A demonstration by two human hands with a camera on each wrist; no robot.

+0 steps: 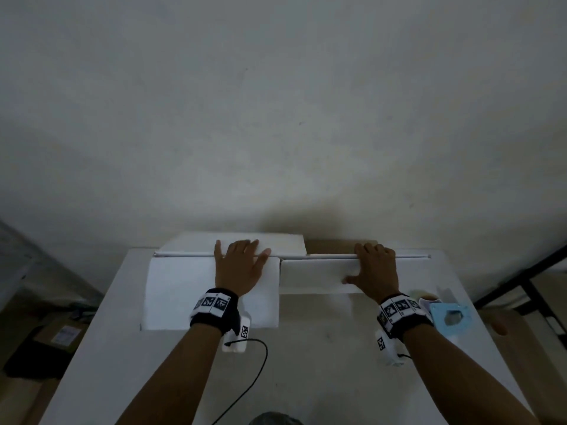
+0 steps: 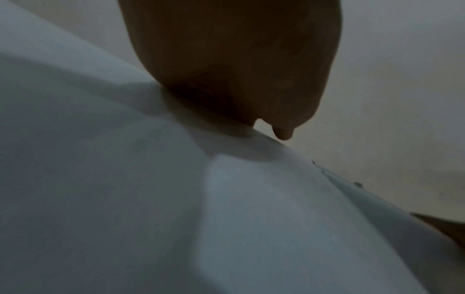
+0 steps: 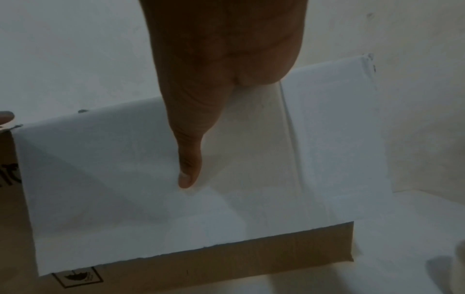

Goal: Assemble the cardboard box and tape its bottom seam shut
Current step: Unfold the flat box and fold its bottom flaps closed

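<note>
The cardboard box (image 1: 211, 289), white outside and brown inside, lies at the 12 o'clock end of the tabletop (image 1: 306, 363) against the wall, not yet squared up. The left hand (image 1: 237, 268) lies flat and spread on the 9 o'clock flap, probably to pin it. The right hand (image 1: 376, 271), toward 3 o'clock, hooks its fingers over the raised panel's top edge, thumb pressed on its face, likely to swing it. A blue tape dispenser (image 1: 449, 317) waits at 4 o'clock.
</note>
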